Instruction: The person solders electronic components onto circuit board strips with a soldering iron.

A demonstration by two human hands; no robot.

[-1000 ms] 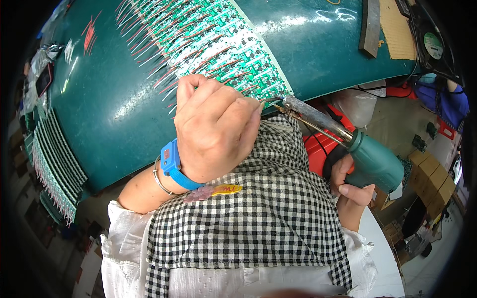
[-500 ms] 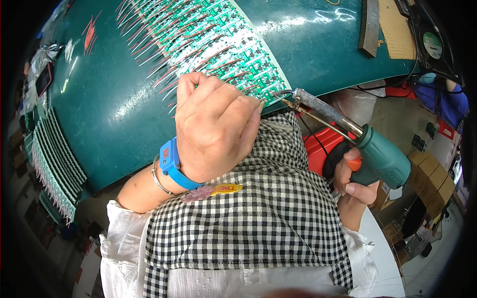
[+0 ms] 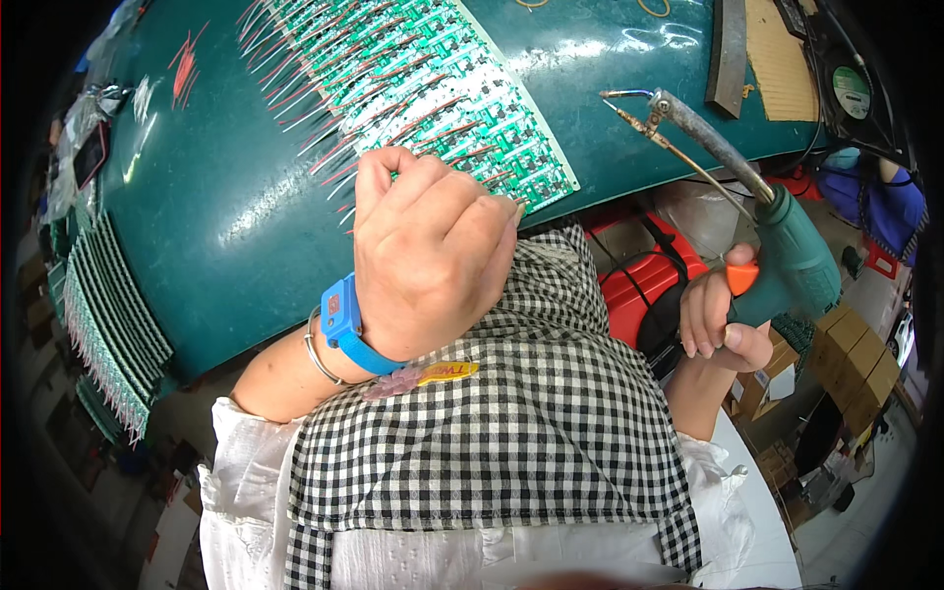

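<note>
A panel of green circuit boards [image 3: 511, 118] lies on the table, with rows of red and white wires sticking out past its left side. Over its near edge rests my left hand [image 3: 433, 256], fingers curled inward; whatever they pinch is hidden beneath the hand. A blue wrist strap [image 3: 344, 315] and a metal bangle circle that wrist. My right hand [image 3: 713, 320] grips a green-handled soldering gun [image 3: 798, 256] with an orange trigger. Its metal tip and thin solder feed tube point left, above the table and to the right of the panel, apart from it.
Loose red wires [image 3: 184, 69] lie at the table's far left. A stack of wired board panels [image 3: 113, 334] sits at the left edge. Far right are a dark metal bar [image 3: 728, 59], cardboard [image 3: 780, 64] and a solder reel [image 3: 852, 93]. A red stool [image 3: 639, 280] stands below the table edge.
The soldering gun has lifted off the panel's near right corner and moved up and right with my right hand. The panel and my left hand have shifted slightly right.
</note>
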